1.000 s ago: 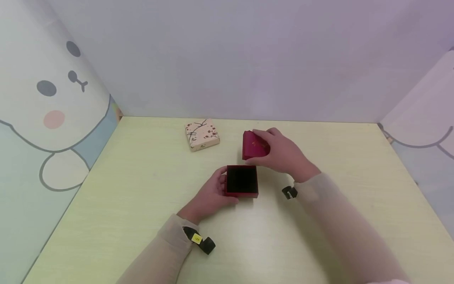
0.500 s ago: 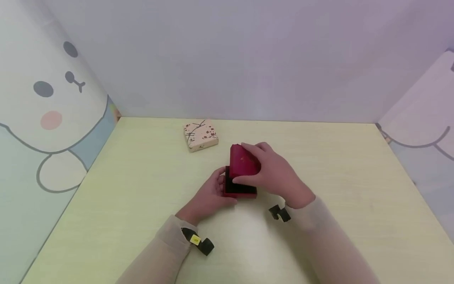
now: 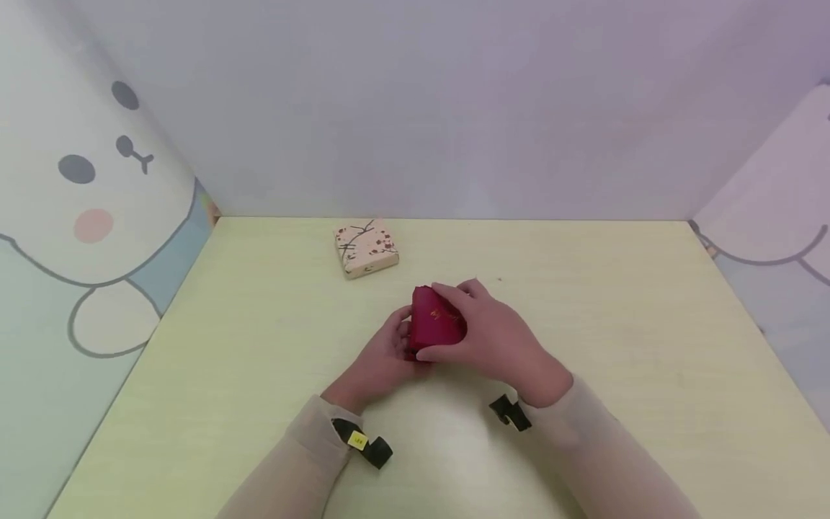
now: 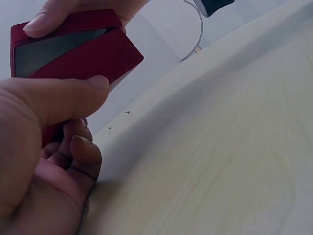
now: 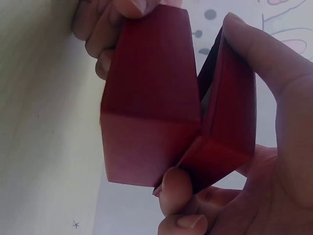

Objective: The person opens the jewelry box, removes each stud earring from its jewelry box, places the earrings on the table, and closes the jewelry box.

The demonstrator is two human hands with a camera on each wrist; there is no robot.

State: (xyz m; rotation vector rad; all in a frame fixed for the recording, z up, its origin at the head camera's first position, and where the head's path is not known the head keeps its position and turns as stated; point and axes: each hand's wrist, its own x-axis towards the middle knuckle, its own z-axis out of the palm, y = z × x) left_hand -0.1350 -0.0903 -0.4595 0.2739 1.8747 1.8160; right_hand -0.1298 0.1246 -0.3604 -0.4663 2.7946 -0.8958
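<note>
My left hand (image 3: 379, 366) grips the dark red base (image 5: 149, 73) of a small square box, its thumb along one wall in the left wrist view. My right hand (image 3: 498, 333) holds the matching lid (image 3: 433, 318), which has gold lettering on top. Thumb and fingers span the lid from opposite sides. The lid sits tilted on the base: at one edge the two meet, and at the other a wedge-shaped gap shows the dark inside, as the right wrist view shows. In the head view the lid covers most of the base.
A flat pale box (image 3: 367, 248) with a dark branch and blossom print lies further back on the light wooden table (image 3: 259, 389). Behind the table stands a pale wall (image 3: 454, 108), with cartoon-printed panels at both sides.
My right hand has brought the lid down and to the left, from behind the base to over it and onto its edge. My left hand has stayed in place with the base.
</note>
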